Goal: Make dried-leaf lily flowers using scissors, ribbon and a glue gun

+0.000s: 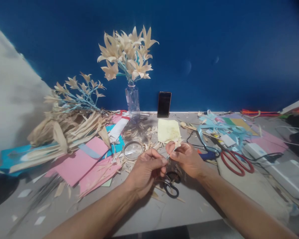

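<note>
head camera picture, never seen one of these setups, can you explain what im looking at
There is no robot here: a person works with two bare hands, seen by a camera worn on the head, looking forward and down. This is the only view.

The left hand and right hand meet mid-picture, fingertips pinching a small pale piece with a light blue stem; its details are blurred.

On the table lie black-handled scissors, red-handled scissors, pink sheets and dried husk-like strips. Behind, pale flowers stand in a clear bottle, near an upright phone.
</note>
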The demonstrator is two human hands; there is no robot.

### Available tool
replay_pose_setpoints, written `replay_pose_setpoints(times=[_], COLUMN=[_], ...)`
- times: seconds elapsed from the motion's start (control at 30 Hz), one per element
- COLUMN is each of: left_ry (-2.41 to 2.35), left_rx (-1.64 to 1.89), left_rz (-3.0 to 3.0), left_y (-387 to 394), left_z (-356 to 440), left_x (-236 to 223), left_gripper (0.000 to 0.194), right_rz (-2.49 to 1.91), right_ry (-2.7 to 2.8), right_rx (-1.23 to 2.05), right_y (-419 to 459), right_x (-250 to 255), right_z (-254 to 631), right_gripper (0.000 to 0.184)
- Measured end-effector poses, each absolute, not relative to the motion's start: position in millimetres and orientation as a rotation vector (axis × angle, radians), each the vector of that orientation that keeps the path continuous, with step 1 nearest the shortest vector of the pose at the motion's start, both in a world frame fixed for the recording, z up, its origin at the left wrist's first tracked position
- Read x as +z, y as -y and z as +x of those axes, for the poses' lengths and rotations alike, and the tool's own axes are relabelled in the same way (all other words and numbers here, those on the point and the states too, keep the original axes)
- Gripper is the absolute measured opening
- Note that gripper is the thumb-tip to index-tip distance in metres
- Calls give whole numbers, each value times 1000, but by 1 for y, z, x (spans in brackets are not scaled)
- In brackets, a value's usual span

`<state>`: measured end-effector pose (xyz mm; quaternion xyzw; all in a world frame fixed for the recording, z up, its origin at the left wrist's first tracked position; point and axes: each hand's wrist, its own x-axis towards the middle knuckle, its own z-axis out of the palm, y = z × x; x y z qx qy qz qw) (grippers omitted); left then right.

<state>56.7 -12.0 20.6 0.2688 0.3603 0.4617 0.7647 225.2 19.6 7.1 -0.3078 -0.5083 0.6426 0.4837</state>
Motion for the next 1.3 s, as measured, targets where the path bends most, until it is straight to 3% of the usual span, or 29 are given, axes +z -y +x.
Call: replay_pose_setpoints(times=[0.53,0.73,0.93,1.3], left_ry=[-545,-493,-439,-555], left_rx=[541,788,937,1023], left_rz=[515,553,630,824], left_y=[7,8,4,2], left_z=[48,50,47,41], left_x=[20,14,14,19], left_gripper=[11,13,17,30], right_rz=[-551,-726,-1043,-1030], right_ry=[1173,1220,1270,1583], right_rx=[1803,1717,1542,1435], right_y=[-18,-22,-25,-21], right_x=[3,5,7,-1], right_z=[230,232,231,230], right_gripper=[21,34,33,23])
